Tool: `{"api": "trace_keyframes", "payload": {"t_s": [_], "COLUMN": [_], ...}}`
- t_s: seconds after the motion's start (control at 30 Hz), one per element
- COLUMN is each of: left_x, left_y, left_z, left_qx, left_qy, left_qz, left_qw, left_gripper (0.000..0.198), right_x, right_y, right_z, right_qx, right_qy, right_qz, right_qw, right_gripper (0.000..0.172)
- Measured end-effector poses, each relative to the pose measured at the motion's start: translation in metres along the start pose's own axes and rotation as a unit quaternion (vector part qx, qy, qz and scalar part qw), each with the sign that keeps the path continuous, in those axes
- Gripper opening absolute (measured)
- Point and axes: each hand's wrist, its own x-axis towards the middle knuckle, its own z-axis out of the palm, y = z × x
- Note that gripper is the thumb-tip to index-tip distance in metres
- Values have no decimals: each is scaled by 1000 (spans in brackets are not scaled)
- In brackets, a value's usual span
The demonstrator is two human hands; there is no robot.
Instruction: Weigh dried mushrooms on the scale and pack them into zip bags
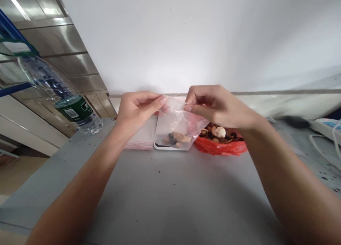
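Observation:
A small clear plastic bag hangs between my hands, with several brown dried pieces at its bottom. My left hand pinches its upper left corner between thumb and forefinger. At the upper right edge, my right hand grips it the same way, fingers closed. Behind the bag, a flat device with a white edge, perhaps a scale, is mostly hidden. Left of it lies a stack of flat clear bags with red lines. Under my right hand sits a red plastic bag holding brown dried pieces and a pale round one.
A large water bottle with a green label stands at the grey table's left edge. A white wall rises behind. To the right are a white cable, a dark object and dark crumbs.

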Motion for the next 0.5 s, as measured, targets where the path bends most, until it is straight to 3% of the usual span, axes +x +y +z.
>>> {"api": "trace_keyframes", "payload": {"t_s": [0.2, 0.33, 0.5], "left_x": [1, -2, -5], "left_y": [1, 4, 6], "left_z": [-2, 1, 2], "left_qx": [-34, -2, 24], "left_qy": [-6, -6, -26], "left_qz": [17, 16, 7], "left_qw": [999, 1000, 999], "left_gripper": [7, 8, 8], "right_x": [-2, -1, 0], "right_y": [-2, -4, -5], "right_z": [-2, 1, 3], "right_qx": [15, 16, -8], "right_qy": [0, -12, -2], "right_qz": [53, 40, 22], "right_qw": [998, 999, 1000], "right_gripper": [27, 23, 29]}}
